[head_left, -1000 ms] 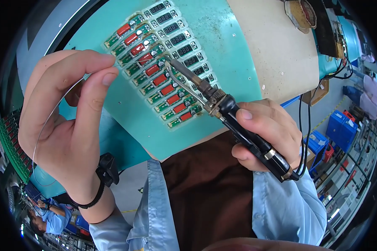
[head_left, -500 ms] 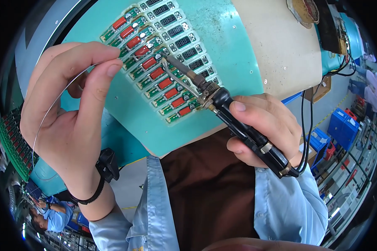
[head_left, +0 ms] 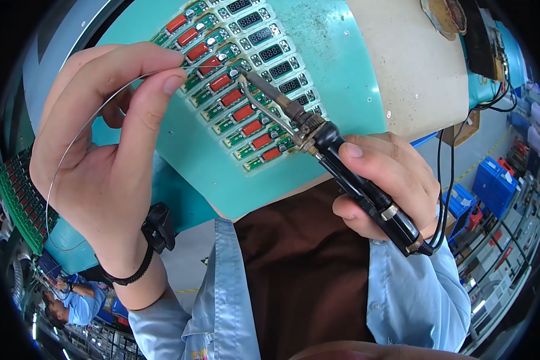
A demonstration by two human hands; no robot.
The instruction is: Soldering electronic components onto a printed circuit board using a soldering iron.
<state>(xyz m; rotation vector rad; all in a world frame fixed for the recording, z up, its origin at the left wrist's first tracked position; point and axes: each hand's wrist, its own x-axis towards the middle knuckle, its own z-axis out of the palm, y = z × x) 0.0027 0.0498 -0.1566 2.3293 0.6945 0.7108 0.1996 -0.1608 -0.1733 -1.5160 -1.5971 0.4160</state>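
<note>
My left hand [head_left: 102,120] pinches a thin solder wire [head_left: 47,211] between thumb and forefinger. The wire loops back past the wrist, and its free end reaches over the circuit boards. In my right hand [head_left: 396,174] is a black soldering iron [head_left: 360,189] with a thin metal tube along its shaft. Its tip points up and left, at a board near the middle of the row, close to the wire's end; whether they touch I cannot tell. Each small green board carries a red component [head_left: 231,97], a small round part and a black digit display [head_left: 271,53].
A teal sheet [head_left: 204,162] lies beneath the boards, with a beige surface [head_left: 414,66] to its right. More green boards [head_left: 21,198] stand at the left. Black cables [head_left: 443,174] trail from the iron. Blue bins [head_left: 495,183] and another person [head_left: 81,303] are farther off.
The boards sit slightly farther right and up in the picture, and both hands have shifted slightly right along with them. Wire and iron remain held, close to the same part of the row.
</note>
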